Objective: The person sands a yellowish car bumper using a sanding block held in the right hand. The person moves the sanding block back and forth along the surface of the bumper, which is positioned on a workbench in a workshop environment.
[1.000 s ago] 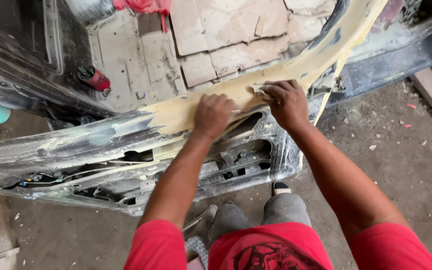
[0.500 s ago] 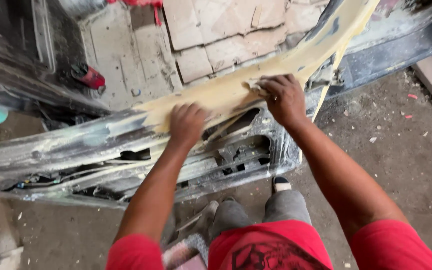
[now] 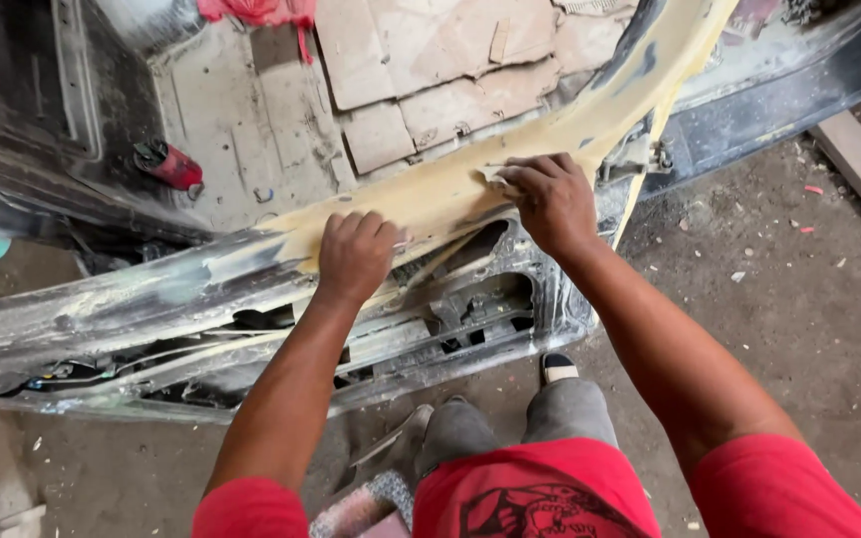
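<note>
Red fabric of the person's shirt (image 3: 540, 493) is filling the near edge of the view, with grey trousers (image 3: 520, 423) and a dark shoe (image 3: 557, 368) showing just beyond it above a dusty dirt floor (image 3: 789, 299). Both bare forearms are reaching away from the body to a stripped car door (image 3: 251, 329), which is lying across the scene from left to right with its inner cavity and openings facing the camera. Along the door's upper edge a band of yellow body filler (image 3: 430, 199) is running from centre toward the far right. The left hand (image 3: 354, 256) is pressing on the near end of this band with its fingers curled under; whether it is holding anything cannot be told. The right hand (image 3: 550, 199), just to the right and slightly farther, is lying flatter on the filler, its fingertips pinching a small pale piece of sandpaper (image 3: 491, 176). Farther off, a red spray can (image 3: 168, 164) is lying on flattened cardboard (image 3: 430, 70), and a red cloth (image 3: 256, 10) is hanging at the far edge.
</note>
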